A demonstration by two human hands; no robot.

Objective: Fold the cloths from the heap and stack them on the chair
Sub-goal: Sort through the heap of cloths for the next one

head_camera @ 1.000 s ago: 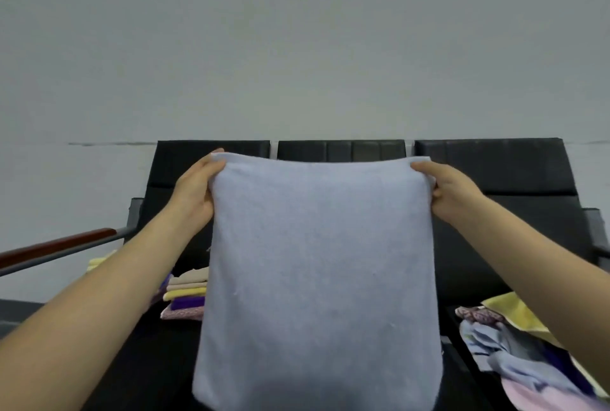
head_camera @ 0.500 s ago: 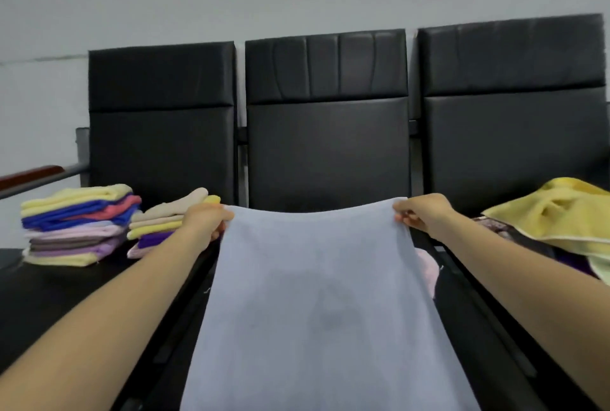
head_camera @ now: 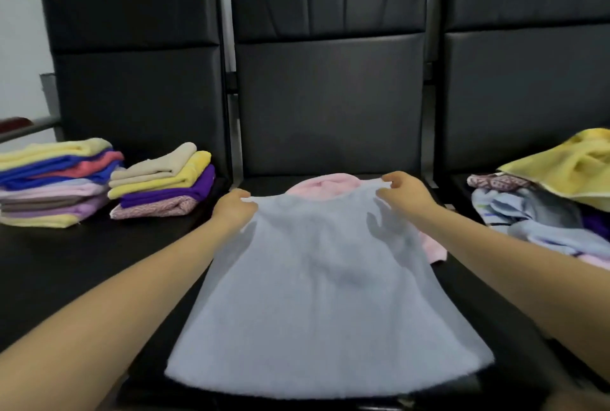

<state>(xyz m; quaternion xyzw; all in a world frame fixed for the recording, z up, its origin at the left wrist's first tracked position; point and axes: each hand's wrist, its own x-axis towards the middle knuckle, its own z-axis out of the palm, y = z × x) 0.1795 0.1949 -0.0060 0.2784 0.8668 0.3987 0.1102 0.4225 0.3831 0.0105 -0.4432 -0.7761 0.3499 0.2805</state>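
Far left seat: two folded stacks are sitting side by side, a taller one [head_camera: 49, 182] at the far left w/ a yellow cloth on top, and a shorter one [head_camera: 161, 184] just right of it w/ a beige cloth on top. They're likely kept on that left chair [head_camera: 132, 63] bc it's the drop-off spot, well apart from the unfolded stuff.

Middle seat [head_camera: 330, 97]: the pale blue-grey cloth [head_camera: 323, 295] is lying spread over it, near edge toward the person, far edge being held up a bit. The left hand [head_camera: 232, 209] is pinching the far-left corner, fingers curled tight on the fabric. The right hand [head_camera: 407, 194] is pinching the far-right corner, thumb and fingers closed on the hem. So the cloth is running from both fingertips back toward the near side, stretched betw. them, prob. to keep it flat for a first fold. A pink cloth [head_camera: 326, 184] is peeking out from under its far edge.

Right seat: the unfolded heap [head_camera: 541, 202] is sitting there, yellow cloth on top, clear of both hands.
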